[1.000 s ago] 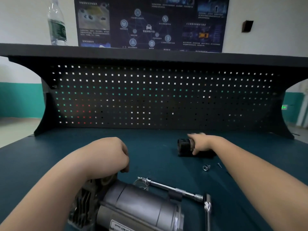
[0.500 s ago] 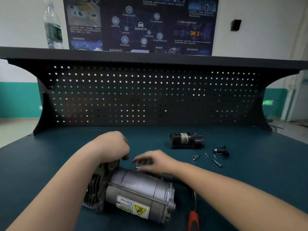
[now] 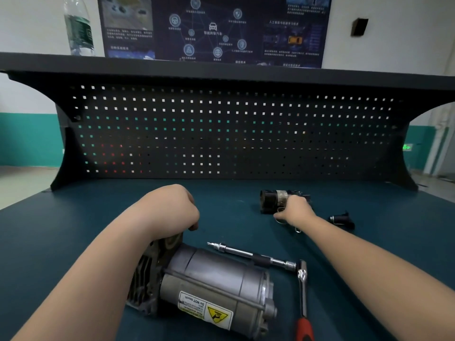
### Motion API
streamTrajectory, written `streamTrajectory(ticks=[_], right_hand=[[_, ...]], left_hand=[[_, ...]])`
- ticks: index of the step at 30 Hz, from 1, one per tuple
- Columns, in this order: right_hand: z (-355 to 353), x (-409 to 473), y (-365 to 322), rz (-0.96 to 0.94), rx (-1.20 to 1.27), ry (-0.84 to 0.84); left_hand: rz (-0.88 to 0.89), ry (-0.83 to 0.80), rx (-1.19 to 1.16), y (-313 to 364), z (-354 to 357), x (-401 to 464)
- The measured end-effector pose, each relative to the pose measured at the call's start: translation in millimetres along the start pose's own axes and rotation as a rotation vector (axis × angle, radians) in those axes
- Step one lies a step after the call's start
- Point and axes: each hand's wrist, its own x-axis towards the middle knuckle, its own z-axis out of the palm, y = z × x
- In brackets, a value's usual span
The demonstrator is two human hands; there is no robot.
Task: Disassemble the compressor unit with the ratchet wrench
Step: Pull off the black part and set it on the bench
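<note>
The left hand (image 3: 172,207) is gripping the finned end of the compressor unit (image 3: 206,289), whose grey body is lying on the teal surface (image 3: 49,237) just below that hand. The right hand (image 3: 295,211) is resting with curled fingers against a small black cylindrical part (image 3: 270,200), though I cannot tell whether it is grasping it. The ratchet wrench (image 3: 302,291) with its extension bar (image 3: 251,254) is lying loose between the hands, nearer than the right hand.

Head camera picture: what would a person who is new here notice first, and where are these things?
The grey compressor unit lies on its side at the near edge of the blue table, with the left hand on its finned end. Right beside it lies the ratchet wrench with a long extension, untouched. Farther back, the right hand reaches to a small black part.
</note>
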Motion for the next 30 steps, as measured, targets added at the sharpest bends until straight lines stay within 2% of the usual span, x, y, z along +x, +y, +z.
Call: streamTrajectory(ticks=[3,5,8,10,14,16,20,22,23,25,26,27,28,30], right_hand=[[2,-4,-1,0.02,-0.08,-0.021],[-7,-12,-4,0.032,-0.104,0.04],[-37,-46,-12,0.017,0.038,0.163],[-55,-85,-6,-0.007,0.102,0.126],[-47,-179,13,0.066,-0.207,-0.117],[-33,-197,16,0.116,-0.216,-0.199],[-28,-201,10,0.209,-0.061,-0.182],[-27,-204,9,0.233,0.011,-0.072],[-26,-208,7,0.211,0.088,0.033],[-28,-217,-1,0.014,0.373,0.203],[-32,-221,-8,-0.098,0.522,0.179],[-36,-226,-16,-0.18,0.633,0.085],[-38,-228,-22,-0.237,0.663,-0.027],[-34,-228,-29,-0.339,0.531,-0.186]], left_hand=[[0.0,0.003,-0.018,0,0,0],[-0.004,0.003,-0.036,0,0,0],[-0.016,0.019,-0.089,0,0,-2],[-0.028,0.043,-0.124,0,0,-4],[-0.042,0.058,-0.182,3,-2,-9],[-0.041,0.044,-0.226,5,-5,-12],[-0.119,0.078,-0.172,11,-4,-17],[-0.163,0.144,-0.138,11,1,-20],[-0.16,0.158,-0.171,10,3,-20],[-0.089,0.177,-0.362,5,0,-22],[-0.049,0.215,-0.489,0,-5,-25],[-0.016,0.284,-0.593,-7,-12,-29],[0.017,0.362,-0.65,-17,-18,-34],[0.076,0.446,-0.677,-42,-21,-48]])
